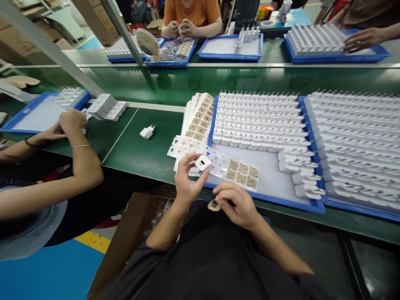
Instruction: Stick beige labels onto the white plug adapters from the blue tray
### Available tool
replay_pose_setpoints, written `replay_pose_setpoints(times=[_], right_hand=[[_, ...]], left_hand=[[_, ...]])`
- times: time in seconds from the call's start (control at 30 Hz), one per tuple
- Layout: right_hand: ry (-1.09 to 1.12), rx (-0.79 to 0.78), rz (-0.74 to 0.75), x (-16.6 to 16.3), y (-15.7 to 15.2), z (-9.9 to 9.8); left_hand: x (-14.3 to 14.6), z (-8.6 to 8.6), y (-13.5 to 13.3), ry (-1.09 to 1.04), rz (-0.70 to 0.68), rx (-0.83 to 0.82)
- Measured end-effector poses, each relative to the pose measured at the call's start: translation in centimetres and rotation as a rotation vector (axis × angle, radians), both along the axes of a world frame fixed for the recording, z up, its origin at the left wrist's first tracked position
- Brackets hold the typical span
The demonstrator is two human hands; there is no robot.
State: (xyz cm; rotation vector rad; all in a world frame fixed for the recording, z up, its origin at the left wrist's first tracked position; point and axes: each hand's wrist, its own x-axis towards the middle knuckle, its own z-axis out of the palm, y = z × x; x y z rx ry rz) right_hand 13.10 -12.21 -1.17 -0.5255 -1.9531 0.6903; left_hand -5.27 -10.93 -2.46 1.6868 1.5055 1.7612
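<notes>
Between the thumb and fingers of my left hand is a white charger plug, its face with the dark port turned up toward me. My right hand pinches a small tan sticker with a dark cut-out, held lower and nearer my body. The charger and the sticker are apart. Just beyond my hands, a sticker sheet with several tan stickers lies over the front edge of a blue tray. Rows of white chargers stand in that tray, prongs up.
A stack of sticker sheets lies left of the tray. One loose charger rests on the green bench. Another full tray is at right. A co-worker's arms are at left; an open cardboard box stands below.
</notes>
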Motion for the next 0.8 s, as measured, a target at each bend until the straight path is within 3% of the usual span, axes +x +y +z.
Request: replay_pose_setpoints(times=[0.07, 0.17, 0.3, 0.4, 0.5, 0.63, 0.73, 0.8], right_hand=[[-0.171, -0.194, 0.243, -1.9, -1.2, -1.9], [-0.622, -0.409, 0.449, -6.5, -2.1, -6.1], [-0.782, -0.410, 0.565, -12.5, -2.2, -11.8], [-0.857, -0.394, 0.637, -13.9, -2.1, -14.2], [-0.894, -0.393, 0.672, -13.1, -1.8, -14.9], [-0.928, -0.437, 0.622, -10.9, -0.9, -14.4], [-0.905, -0.478, 0.605, -8.7, -0.8, -12.5], [-0.865, -0.498, 0.609, -6.6, -1.0, -10.0]], left_hand=[[-2.8, 0.0, 0.9, -0.025, 0.089, -0.042], [-8.4, -0.2, 3.1, 0.023, 0.248, -0.076], [-15.7, -1.8, 7.0, -0.022, 0.418, -0.241], [-18.9, -3.3, 9.5, 0.089, 0.472, -0.358], [-20.4, -3.8, 10.9, 0.204, 0.503, -0.413], [-22.0, -3.2, 12.2, 0.363, 0.604, -0.499], [-23.7, -2.3, 13.5, 0.420, 0.668, -0.568], [-24.9, -1.7, 14.4, 0.436, 0.703, -0.609]])
